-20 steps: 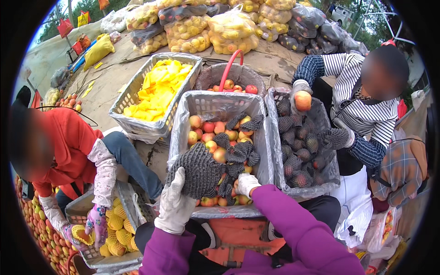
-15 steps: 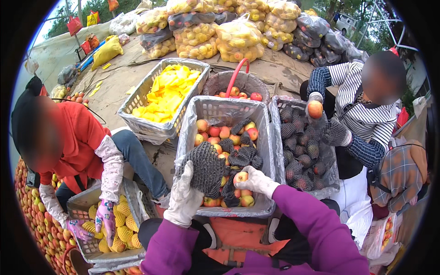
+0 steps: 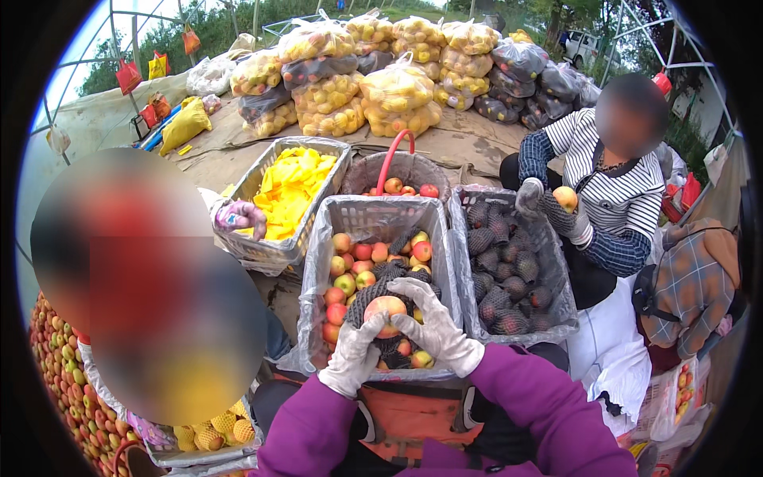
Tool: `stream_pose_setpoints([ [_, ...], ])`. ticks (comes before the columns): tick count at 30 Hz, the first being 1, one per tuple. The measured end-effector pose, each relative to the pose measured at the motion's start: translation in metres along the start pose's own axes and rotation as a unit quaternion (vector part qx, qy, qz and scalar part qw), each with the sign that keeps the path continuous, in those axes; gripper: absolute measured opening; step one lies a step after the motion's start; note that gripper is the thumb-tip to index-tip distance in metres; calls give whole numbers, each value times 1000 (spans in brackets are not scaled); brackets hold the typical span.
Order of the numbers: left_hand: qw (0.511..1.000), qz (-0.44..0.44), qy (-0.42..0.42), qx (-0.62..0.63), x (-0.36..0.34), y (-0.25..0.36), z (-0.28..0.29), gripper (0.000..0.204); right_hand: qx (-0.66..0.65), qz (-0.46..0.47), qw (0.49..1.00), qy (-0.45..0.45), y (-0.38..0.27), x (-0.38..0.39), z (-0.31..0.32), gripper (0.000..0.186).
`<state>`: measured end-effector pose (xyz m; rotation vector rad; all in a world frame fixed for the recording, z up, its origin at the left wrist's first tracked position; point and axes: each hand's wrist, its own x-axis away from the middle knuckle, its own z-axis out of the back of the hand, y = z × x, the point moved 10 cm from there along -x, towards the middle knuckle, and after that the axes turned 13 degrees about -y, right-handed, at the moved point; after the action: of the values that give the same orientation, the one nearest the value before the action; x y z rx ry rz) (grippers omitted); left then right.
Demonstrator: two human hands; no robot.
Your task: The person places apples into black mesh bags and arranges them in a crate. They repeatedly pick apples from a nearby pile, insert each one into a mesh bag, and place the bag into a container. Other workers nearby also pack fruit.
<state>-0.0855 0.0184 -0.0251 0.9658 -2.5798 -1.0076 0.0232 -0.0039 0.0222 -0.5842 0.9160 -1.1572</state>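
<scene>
Both gloved hands close around one red-and-yellow apple (image 3: 385,311): the left hand (image 3: 352,354) holds its lower left, while the right hand (image 3: 435,324) has the thumb against its right side and fingers arched near a dark net (image 3: 358,306). The net lies behind and beside the apple; how much it wraps the fruit I cannot tell. The apple is held over the near half of the lined crate (image 3: 385,218), above loose apples (image 3: 342,285), with netted fruit (image 3: 502,267) in the neighbouring crate (image 3: 551,324). The apple should be firm, fairly light, smooth enough to slip against cloth gloves and easily bruised, so it is best cupped round its sides without squeezing. The net looks soft, stretchy and almost weightless, best taken by its rim.
</scene>
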Motion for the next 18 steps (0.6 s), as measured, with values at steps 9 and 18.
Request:
stream_pose_setpoints([
  [9,988,51,-106,101,2,-27,-21,77,-698,-123,671,-217,49,45,-73,44],
  [18,987,83,-92,101,15,-19,-15,94,-837,-166,460,-245,6,48,-74,54],
])
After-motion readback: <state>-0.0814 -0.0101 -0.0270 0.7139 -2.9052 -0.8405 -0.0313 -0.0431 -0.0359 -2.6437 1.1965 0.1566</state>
